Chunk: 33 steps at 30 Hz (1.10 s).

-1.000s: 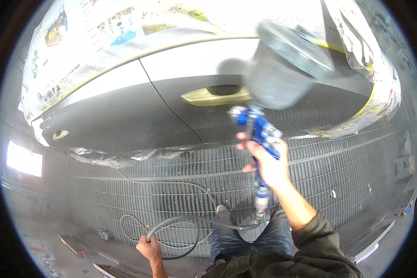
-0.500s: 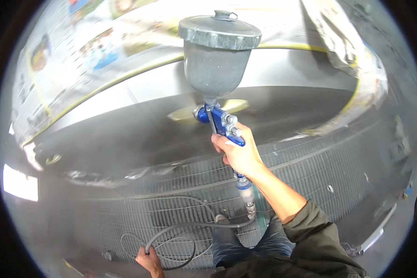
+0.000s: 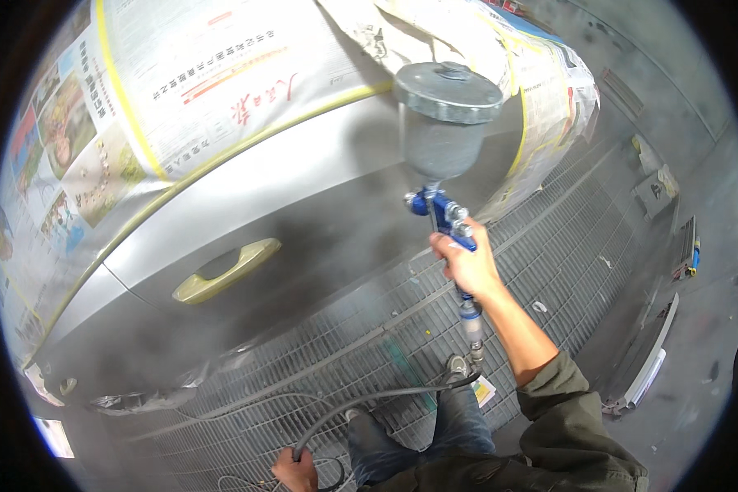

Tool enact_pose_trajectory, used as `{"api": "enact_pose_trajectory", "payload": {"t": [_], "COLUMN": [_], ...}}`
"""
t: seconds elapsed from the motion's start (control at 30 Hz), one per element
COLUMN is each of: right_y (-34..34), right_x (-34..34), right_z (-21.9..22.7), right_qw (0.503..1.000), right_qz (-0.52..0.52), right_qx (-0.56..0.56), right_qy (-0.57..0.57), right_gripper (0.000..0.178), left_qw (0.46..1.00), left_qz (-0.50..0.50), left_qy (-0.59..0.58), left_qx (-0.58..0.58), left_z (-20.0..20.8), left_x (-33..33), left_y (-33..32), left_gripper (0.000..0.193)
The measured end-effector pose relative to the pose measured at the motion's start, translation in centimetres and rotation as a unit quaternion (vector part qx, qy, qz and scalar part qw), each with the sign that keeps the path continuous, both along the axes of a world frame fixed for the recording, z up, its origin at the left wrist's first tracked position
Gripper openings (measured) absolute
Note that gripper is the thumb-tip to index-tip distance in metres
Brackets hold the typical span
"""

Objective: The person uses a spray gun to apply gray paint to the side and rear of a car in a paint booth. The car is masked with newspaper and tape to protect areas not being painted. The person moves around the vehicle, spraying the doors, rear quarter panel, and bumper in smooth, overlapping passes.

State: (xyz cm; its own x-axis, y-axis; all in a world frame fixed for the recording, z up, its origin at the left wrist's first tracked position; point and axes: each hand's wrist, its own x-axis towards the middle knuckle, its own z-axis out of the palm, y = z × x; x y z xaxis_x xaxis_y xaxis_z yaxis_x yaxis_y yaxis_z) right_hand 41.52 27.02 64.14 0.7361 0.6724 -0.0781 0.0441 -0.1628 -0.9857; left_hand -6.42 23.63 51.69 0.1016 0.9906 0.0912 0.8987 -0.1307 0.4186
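My right hand (image 3: 471, 264) is wrapped round the grip of a blue spray gun (image 3: 444, 210), its thumb on the near side and its other fingers partly hidden. A grey lidded cup (image 3: 443, 148) stands on top of the gun. The nozzle points left, towards a silver-and-grey car panel (image 3: 328, 213) and apart from it. A dark air hose (image 3: 369, 394) hangs from the gun's lower end and curves to the lower left, where my left hand (image 3: 295, 471) is closed round it. Left of the gun, a pale yellow door handle (image 3: 225, 271) sticks out from the panel.
Newspaper (image 3: 213, 74) edged with yellow tape covers the car above and beyond the panel. Under my feet lies a metal floor grating (image 3: 566, 246) with hose loops. Long trim pieces (image 3: 644, 361) lie at the right. Grey haze hangs near the panel.
The view has turned, and the gun has moved right along the panel, away from the door handle it was in front of. Both hands keep their holds.
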Motion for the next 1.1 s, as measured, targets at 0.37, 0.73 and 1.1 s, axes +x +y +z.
{"api": "enact_pose_trajectory", "payload": {"t": [0.37, 0.73, 1.1], "right_y": [-3.1, 5.8, 15.7], "right_x": [11.3, -2.6, -23.2], "right_z": [-0.7, 3.1, 6.8], "right_qw": [0.954, 0.998, 0.979], "right_qz": [-0.156, 0.031, 0.181], "right_qx": [-0.05, 0.031, 0.093], "right_qy": [-0.251, 0.042, 0.016], "right_gripper": [0.063, 0.009, 0.045], "left_qw": [0.996, 0.993, 0.968], "left_qz": [-0.053, 0.086, 0.226], "left_qy": [-0.023, -0.042, 0.013], "left_qx": [-0.075, 0.064, 0.107], "left_z": [1.0, 2.9, 6.8], "left_x": [9.1, -3.8, -19.2], "left_y": [-2.6, 0.6, 2.5], "left_gripper": [0.036, 0.025, 0.029]}}
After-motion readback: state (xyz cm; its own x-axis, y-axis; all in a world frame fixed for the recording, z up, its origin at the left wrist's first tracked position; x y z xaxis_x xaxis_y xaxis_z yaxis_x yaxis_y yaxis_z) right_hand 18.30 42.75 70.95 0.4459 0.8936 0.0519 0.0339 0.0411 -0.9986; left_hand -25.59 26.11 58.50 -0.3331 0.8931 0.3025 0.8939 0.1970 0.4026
